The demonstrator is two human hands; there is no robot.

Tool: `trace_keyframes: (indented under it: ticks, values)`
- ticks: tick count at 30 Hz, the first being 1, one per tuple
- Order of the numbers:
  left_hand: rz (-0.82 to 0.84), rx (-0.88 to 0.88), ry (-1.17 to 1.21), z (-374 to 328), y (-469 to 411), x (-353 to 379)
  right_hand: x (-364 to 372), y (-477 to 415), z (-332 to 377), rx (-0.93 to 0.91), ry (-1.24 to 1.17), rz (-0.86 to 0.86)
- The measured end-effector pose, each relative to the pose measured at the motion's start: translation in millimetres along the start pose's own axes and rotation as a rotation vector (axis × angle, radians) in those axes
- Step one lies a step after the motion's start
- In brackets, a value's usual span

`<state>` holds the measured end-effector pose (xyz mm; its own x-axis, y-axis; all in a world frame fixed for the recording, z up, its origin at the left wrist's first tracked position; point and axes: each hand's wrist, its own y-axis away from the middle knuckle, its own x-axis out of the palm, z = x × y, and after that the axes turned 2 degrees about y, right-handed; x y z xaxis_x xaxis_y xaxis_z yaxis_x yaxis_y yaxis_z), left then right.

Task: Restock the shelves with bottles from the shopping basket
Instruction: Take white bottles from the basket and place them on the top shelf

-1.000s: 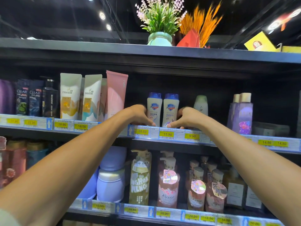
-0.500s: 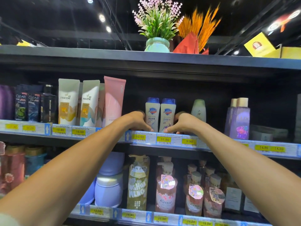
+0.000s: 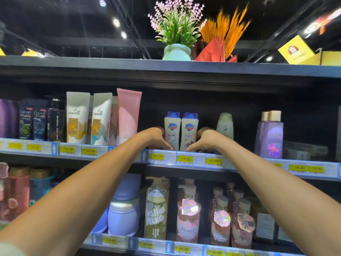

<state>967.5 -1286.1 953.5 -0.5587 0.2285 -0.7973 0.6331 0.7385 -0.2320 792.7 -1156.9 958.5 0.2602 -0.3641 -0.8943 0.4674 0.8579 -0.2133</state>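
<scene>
Barely anything moved, hands stayed put: left hand [image 3: 156,138] and right hand [image 3: 207,140] clamped their fingers [image 3: 166,145] round the bases of two white blue-capped plastic bottles [image 3: 181,131] on the black middle shelf [image 3: 304,168]. Probably light, stiff, slick; I'd grab mid-body.

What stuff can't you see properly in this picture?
Head view:
- Shopping basket: outside the frame.
- Left hand, fingertips: behind the left Safeguard bottle.
- Right hand, fingertips: behind the right Safeguard bottle.
- Far-left price tag: too blurred to read.
- Yellow price tag: partly covered by the right forearm.
</scene>
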Motion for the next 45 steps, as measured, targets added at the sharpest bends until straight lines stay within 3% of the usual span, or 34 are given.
trace_keyframes:
  ticks: [6,12,18,24,29,31,36,45]
  values:
    - [0.002,0.033,0.002,-1.6,4.9,-4.0,-7.0,14.0,3.6,-0.028,0.007,-0.033]
    - [-0.028,0.116,-0.122,3.5,19.3,-10.8,-8.1,37.2,-1.3,-0.072,0.091,-0.208]
    - [-0.312,0.276,-0.228,9.0,68.5,-6.6,10.8,79.2,-4.7,-0.009,0.221,-0.441]
    - [-0.586,0.555,-0.423,51.7,127.8,21.8,68.3,118.9,-4.3,-0.447,0.117,-0.692]
    - [-0.688,0.645,-0.584,120.8,182.4,60.1,148.1,155.2,1.7,-0.717,0.049,-0.863]
    - [-0.671,0.637,-0.593,155.9,207.5,80.4,187.0,169.4,5.0,-0.766,-0.001,-0.804]
    - [-0.493,0.472,-0.578,245.5,269.3,145.4,298.6,194.8,1.4,-0.714,-0.03,-0.472]
    - [-0.012,-0.023,-0.496,392.6,405.4,289.4,496.4,275.2,-23.3,-0.495,0.023,0.168]
